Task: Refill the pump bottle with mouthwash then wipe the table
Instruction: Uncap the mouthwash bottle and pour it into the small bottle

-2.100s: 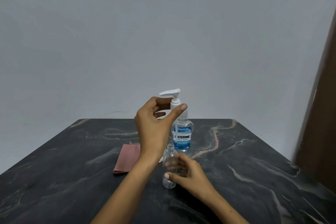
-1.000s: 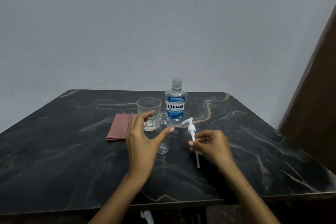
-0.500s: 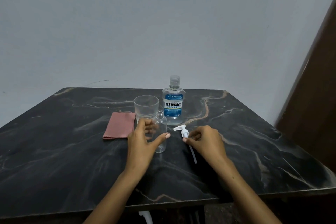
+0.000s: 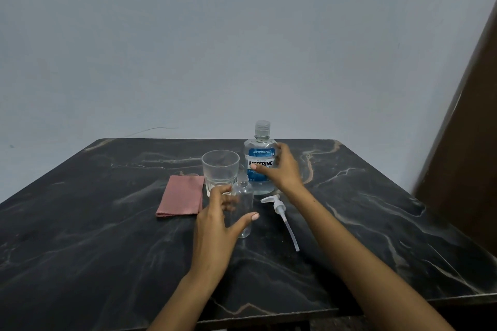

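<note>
A dark marble-patterned worktop (image 4: pixel 107 250) with pale and tan veins carries five things. A folded pink cloth (image 4: pixel 180 195) lies flat left of centre. Just right of it stands a clear glass (image 4: pixel 220 169), upright. In front of the glass stands a small clear bottle (image 4: pixel 243 212), uncapped and upright. Behind that bottle, beside the glass, stands a mouthwash bottle (image 4: pixel 258 154) with a blue label and its cap on. A white pump (image 4: pixel 281 211) lies on its side right of the small bottle, its tube pointing toward the near edge.
</note>
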